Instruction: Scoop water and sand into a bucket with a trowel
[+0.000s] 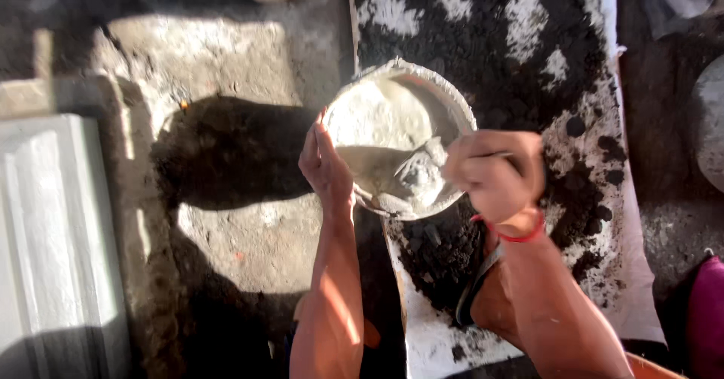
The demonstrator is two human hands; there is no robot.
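Rough sunlit concrete floor (226, 62), dark soil on white sheet (483, 39) at two o'clock. Round plaster-caked bowl of pale grey paste (377, 115) near centre. Left hand (326, 166) flat, steadying nine-o'clock rim. Right hand (494, 174) fisted round thin stirring tool (422, 169), at four o'clock.

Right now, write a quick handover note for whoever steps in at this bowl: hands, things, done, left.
Left hand: open, steadying the rim of the round grey-crusted bowl.
Right hand: closed on a thin tool handle, working in the bowl.
Things: bowl over the white sheet strewn with dark soil.
Done: wet grey paste at the near side.
Left: pale dry powder remains unmixed.
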